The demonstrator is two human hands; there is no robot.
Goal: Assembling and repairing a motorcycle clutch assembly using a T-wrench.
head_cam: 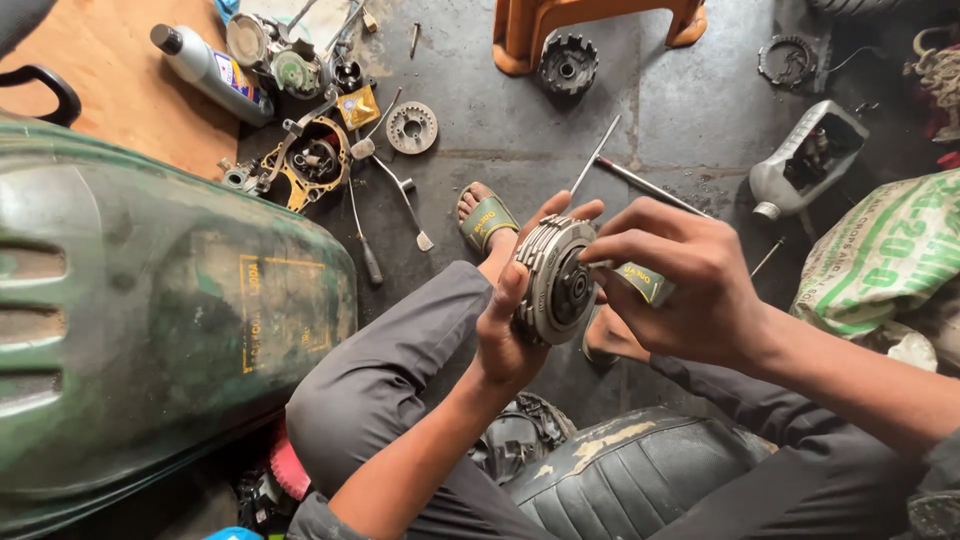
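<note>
Steel-grey and ribbed at its rim, a round clutch assembly (556, 282) is held up above the knees, over a dark concrete floor (690, 110). It is gripped from below and behind by the left hand (510, 320), whose fingers are wrapped around its back edge while the thumb lies along its near side. The right hand (680, 285) is closed narrowly over the top right of the disc, fingertips pinched at its rim near the centre hub. A sandalled foot (487, 217) is seen just beyond the assembly. Grey trousers (390, 380) cover the bent legs, and a worn black motorcycle seat (620, 470) lies between them at the bottom. A green fuel tank (150, 310) fills the left side. Spread on the floor further off are a yellow-gasketed engine cover (310, 165), a small toothed sprocket (412, 127), a grey oil bottle (212, 72), a clutch basket (567, 65) beside an orange plastic stool (530, 30), two thin metal rods (640, 180), a cut-open grey jug (808, 160), and a printed woven sack (880, 250) at the right.
</note>
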